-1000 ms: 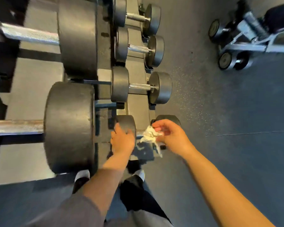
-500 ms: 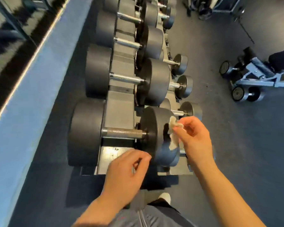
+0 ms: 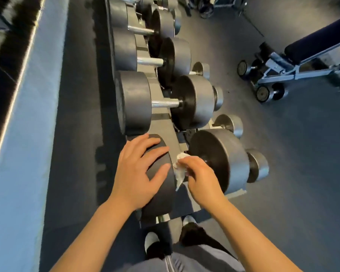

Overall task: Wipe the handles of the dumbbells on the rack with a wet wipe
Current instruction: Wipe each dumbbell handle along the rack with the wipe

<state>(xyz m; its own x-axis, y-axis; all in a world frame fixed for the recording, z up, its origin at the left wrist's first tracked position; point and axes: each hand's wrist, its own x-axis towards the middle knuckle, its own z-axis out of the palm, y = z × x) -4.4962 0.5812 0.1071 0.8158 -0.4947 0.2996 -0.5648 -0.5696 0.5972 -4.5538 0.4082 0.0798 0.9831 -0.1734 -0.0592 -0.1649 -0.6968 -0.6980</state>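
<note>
The floor (image 3: 283, 173) is dark, matt, finely speckled rubber; a pale blue wall band (image 3: 28, 134) runs along my left side. A grey metal rack (image 3: 166, 132) extends away from me and carries a row of dumbbells with round, dull grey-black heads and bright, knurled steel handles. The nearest dumbbell (image 3: 220, 160) lies directly below me. My left hand (image 3: 137, 171) rests flat on its near head, fingers (image 3: 145, 143) spread and straight over the curved rubber surface, gripping nothing. My right hand (image 3: 200, 177) sits in the gap between the two heads, over the handle, which is hidden beneath it; its fingers are curled around a crumpled white wet wipe (image 3: 180, 171), with one loose corner hanging down beside the near head. The next dumbbell (image 3: 165, 104) shows its handle uncovered. Smaller dumbbells sit on a lower tier to the right. Further right, well apart from the rack, stands a bench (image 3: 306, 61) with a dark padded top, a grey metal frame and small wheels
</note>
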